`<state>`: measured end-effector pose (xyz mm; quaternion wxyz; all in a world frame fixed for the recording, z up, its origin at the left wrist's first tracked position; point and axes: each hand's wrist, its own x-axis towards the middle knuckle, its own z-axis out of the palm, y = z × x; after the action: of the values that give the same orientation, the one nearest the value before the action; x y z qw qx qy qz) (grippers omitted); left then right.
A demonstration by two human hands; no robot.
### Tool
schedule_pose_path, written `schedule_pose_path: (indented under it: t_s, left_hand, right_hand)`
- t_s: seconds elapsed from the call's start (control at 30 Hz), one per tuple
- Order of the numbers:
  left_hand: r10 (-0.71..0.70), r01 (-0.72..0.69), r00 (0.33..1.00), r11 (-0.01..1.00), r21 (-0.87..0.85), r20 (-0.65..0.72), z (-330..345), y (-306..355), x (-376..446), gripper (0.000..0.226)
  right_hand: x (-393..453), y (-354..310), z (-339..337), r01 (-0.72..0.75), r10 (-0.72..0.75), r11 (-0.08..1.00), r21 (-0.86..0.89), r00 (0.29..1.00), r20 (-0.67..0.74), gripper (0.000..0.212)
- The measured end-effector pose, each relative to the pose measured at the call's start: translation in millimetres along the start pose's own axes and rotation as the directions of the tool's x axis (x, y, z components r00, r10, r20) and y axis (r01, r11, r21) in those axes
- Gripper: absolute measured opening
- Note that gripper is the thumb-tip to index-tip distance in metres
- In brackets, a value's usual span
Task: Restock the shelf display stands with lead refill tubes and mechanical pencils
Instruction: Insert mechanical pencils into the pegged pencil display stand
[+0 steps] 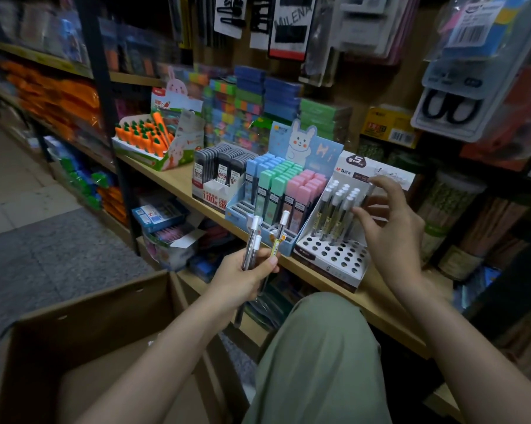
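Note:
My left hand point(242, 278) is shut on a few slim lead refill tubes point(253, 240) with white caps, held upright in front of the shelf. My right hand point(389, 228) hovers with spread fingers at the right side of a white display stand point(334, 255) with round holes; its fingertips touch the rightmost tubes standing there. Several white-capped tubes point(336, 209) fill the stand's back rows, while the front rows of holes stand bare. To its left a blue bunny stand point(276, 191) holds blue, green and pink lead cases.
A grey-case stand point(218, 172) and an orange carrot-pen display point(148, 139) sit further left on the wooden shelf point(178, 182). An open cardboard box point(111, 341) lies at the lower left. My green-trousered knee point(319, 347) is under the shelf edge. Hanging packs crowd above.

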<state>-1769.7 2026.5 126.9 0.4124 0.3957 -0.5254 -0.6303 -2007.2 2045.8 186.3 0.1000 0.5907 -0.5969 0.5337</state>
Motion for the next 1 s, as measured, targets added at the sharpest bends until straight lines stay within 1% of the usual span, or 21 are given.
schedule_pose_path:
  t_s: [0.1, 0.33, 0.43, 0.6, 0.73, 0.83, 0.9, 1.0]
  left_hand:
    - [-0.009, 0.009, 1.0, 1.0, 0.0, -0.004, 2.2, -0.4, 0.4, 0.026]
    - [-0.006, 0.006, 1.0, 1.0, 0.015, 0.006, 5.5, 0.6, -1.5, 0.024]
    - [-0.005, 0.005, 1.0, 1.0, 0.019, 0.002, 4.7, 1.4, -1.7, 0.023]
    - [0.0, 0.0, 1.0, 0.999, 0.044, -0.004, 5.5, 1.8, -0.3, 0.018]
    - [0.015, -0.014, 1.0, 0.999, 0.041, -0.019, 9.1, 1.8, 0.0, 0.016]
    - [0.009, -0.009, 1.0, 1.0, 0.005, -0.02, 11.2, 3.4, -0.8, 0.015]
    - [0.008, -0.009, 1.0, 1.0, -0.004, -0.018, 12.3, 4.2, -1.8, 0.014]
    - [0.009, -0.009, 1.0, 1.0, 0.017, -0.016, 13.1, 4.7, -4.3, 0.013]
  right_hand:
    - [0.2, 0.7, -1.1, -0.011, 0.011, 1.0, -0.003, 1.0, -0.011, 0.05]
    - [18.0, -2.2, -8.1, -0.016, 0.013, 0.998, -0.054, 0.997, -0.071, 0.023]
    - [23.8, -1.8, -7.3, -0.074, 0.072, 0.994, -0.086, 0.997, -0.023, 0.012]
    - [20.6, -1.0, -6.5, -0.109, 0.108, 0.992, -0.07, 0.994, -0.022, 0.011]
    - [18.4, 0.4, -6.1, -0.122, 0.127, 0.984, -0.126, 0.991, 0.031, 0.008]
    - [13.3, 0.9, -7.9, -0.069, 0.072, 0.989, -0.131, 0.997, 0.016, 0.019]
    - [9.1, 0.3, -7.2, -0.058, 0.06, 0.99, -0.127, 0.998, 0.015, 0.026]
    - [10.7, -3.5, -2.8, -0.074, 0.079, 0.984, -0.161, 0.997, 0.025, 0.025]
